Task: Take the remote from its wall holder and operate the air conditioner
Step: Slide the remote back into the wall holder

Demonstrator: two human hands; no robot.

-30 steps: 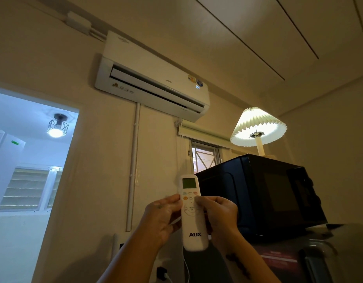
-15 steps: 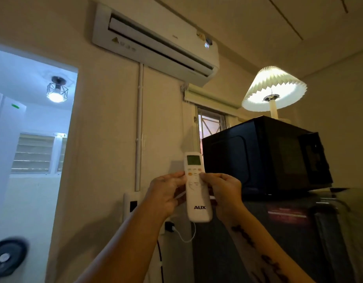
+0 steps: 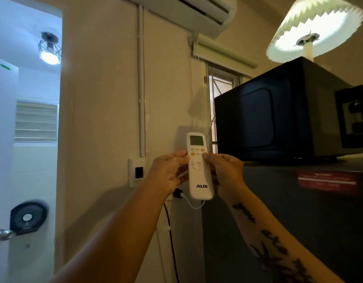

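A white AUX remote [image 3: 199, 176] stands upright in front of me, its small screen at the top facing me. My left hand [image 3: 168, 172] grips its left side, thumb by the upper buttons. My right hand [image 3: 224, 172] grips the right side, thumb tip on a button just under the coloured row. The white air conditioner [image 3: 197, 11] hangs on the wall above, only its lower edge in view. A white wall holder [image 3: 135, 172] with a dark slot sits on the wall left of my hands.
A black microwave [image 3: 288, 111] sits on a dark fridge [image 3: 299, 211] at the right, a lit pleated lamp [image 3: 315, 27] on top. A charger and cables [image 3: 177, 194] hang below the remote. An open doorway [image 3: 27, 119] at left shows a bright room.
The view has tilted downward, so the air conditioner has slid to the top edge. Both hands keep the remote; the right thumb has shifted slightly on the buttons.
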